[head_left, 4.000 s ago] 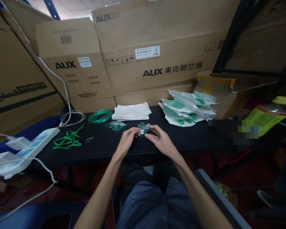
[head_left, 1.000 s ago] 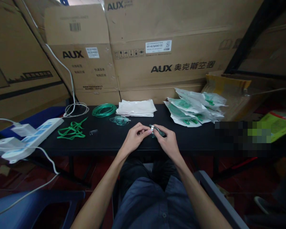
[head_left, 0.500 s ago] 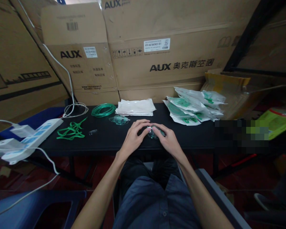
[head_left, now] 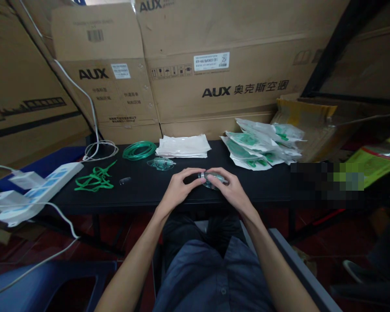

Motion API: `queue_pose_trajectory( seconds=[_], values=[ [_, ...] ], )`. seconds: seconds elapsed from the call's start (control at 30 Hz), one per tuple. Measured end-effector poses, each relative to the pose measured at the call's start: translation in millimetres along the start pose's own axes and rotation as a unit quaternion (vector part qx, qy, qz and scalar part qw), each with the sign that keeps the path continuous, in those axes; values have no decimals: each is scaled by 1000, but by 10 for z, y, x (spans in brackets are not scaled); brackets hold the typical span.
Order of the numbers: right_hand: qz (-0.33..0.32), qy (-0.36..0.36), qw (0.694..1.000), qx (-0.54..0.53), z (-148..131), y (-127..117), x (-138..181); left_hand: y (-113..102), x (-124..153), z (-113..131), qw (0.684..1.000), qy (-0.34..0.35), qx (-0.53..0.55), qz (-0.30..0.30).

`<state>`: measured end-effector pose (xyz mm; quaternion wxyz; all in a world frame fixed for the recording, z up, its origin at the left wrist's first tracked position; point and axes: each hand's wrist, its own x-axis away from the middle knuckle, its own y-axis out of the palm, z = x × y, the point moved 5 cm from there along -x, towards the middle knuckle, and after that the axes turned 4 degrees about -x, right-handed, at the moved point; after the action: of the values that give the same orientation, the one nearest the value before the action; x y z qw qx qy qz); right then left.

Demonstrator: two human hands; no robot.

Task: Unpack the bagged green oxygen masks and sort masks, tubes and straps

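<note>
Both of my hands meet over the front middle of the black table (head_left: 143,193). My left hand (head_left: 180,188) and my right hand (head_left: 229,188) are closed together on a clear, green-tinted plastic mask (head_left: 211,179) with a small silvery strip at its top. A second clear mask (head_left: 160,163) lies on the table just behind my left hand. Further left lie a green tubing coil (head_left: 139,150), a tangle of green elastic straps (head_left: 95,180) and a small clear connector (head_left: 125,180).
A stack of empty white pouches (head_left: 183,146) lies at the back middle, a heap of packed pouches (head_left: 263,145) at the back right. A white power strip (head_left: 35,193) with cables sits at the left. Large AUX cardboard boxes (head_left: 214,65) wall the back.
Over the last seconds my hands lowered the mask from mid-air toward the table. In the last half second my fingers shifted on it, and the silvery strip now shows between them.
</note>
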<state>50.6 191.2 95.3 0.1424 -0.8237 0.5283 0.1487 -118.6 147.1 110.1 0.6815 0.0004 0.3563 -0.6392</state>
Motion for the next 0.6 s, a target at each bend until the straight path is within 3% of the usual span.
queue_pose_trajectory(
  seconds=[0.2,0.6],
  values=[
    [-44,8,999,-27,28,-2,0,-20,1,-67,999,-31,19,15],
    [-28,12,999,-28,64,7,11,-14,10,-4,1000,-17,12,-1]
  ],
)
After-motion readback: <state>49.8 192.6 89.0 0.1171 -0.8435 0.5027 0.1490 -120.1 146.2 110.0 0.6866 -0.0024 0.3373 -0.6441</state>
